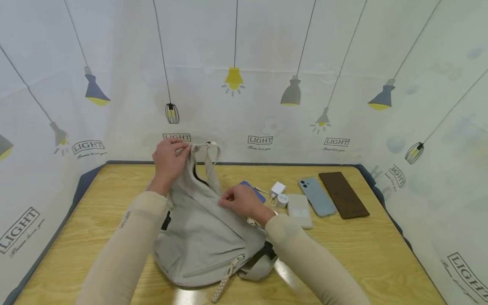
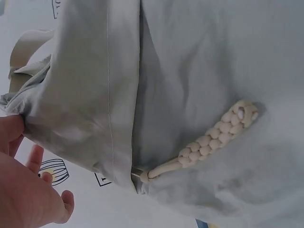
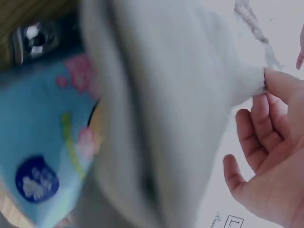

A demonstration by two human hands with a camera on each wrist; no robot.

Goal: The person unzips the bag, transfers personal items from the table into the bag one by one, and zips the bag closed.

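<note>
A light grey backpack [image 1: 206, 237] leans on the table, its zipped top partly gaping. My left hand [image 1: 169, 161] pinches the upper left corner of the bag; in the left wrist view the thumb [image 2: 10, 128] lies on the fabric beside the zipper. Lower on the right side, my right hand [image 1: 244, 201] pinches the bag's fabric between thumb and finger, the other fingers loosely bent in the right wrist view. A braided zipper pull [image 2: 216, 137] hangs from the bag. Left of the fabric, a blue printed pack [image 3: 38, 142] shows in the right wrist view.
Right of the bag lie a white charger block [image 1: 278, 187] with a cable, a round white item [image 1: 282, 200], a white power bank [image 1: 300, 212], a light blue phone [image 1: 317, 197] and a flat brown leather case [image 1: 343, 195]. A printed wall covering [image 1: 259, 114] stands behind the table.
</note>
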